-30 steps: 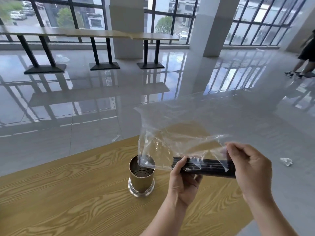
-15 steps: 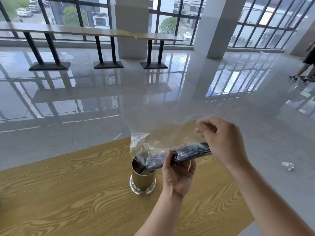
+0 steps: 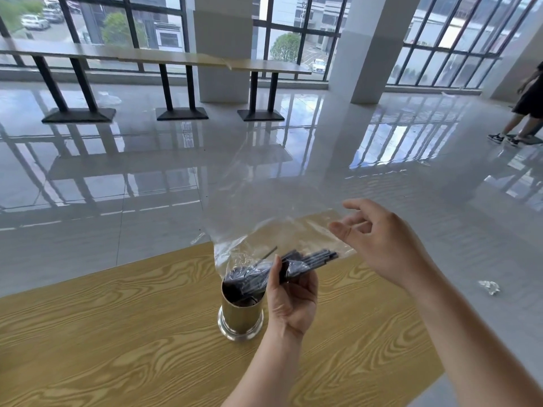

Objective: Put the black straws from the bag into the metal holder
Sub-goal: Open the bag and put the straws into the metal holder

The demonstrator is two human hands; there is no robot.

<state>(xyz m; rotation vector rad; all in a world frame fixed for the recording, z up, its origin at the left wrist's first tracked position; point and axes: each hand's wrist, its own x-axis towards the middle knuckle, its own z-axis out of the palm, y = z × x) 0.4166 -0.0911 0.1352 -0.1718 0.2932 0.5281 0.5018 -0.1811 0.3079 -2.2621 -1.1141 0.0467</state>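
Observation:
A gold metal holder [image 3: 240, 317] stands upright on the wooden table [image 3: 117, 333]. My left hand [image 3: 292, 295] grips a bundle of black straws [image 3: 308, 261] through a clear plastic bag [image 3: 264, 230]. The bundle tilts down to the left, and its lower ends reach into the holder's mouth. My right hand [image 3: 379, 245] hovers to the right of the bag's far end, fingers apart, touching nothing that I can see. The bag billows up above the holder.
The table's far edge runs just behind the holder, and its right edge drops away near my right arm. A crumpled scrap [image 3: 489, 287] lies on the glossy floor. Bar tables [image 3: 176, 58] stand by the windows. A person [image 3: 529, 104] walks at far right.
The straw bundle has tilted further and its lower ends have gone down into the holder. My right hand has let go of the bundle's far end and opened.

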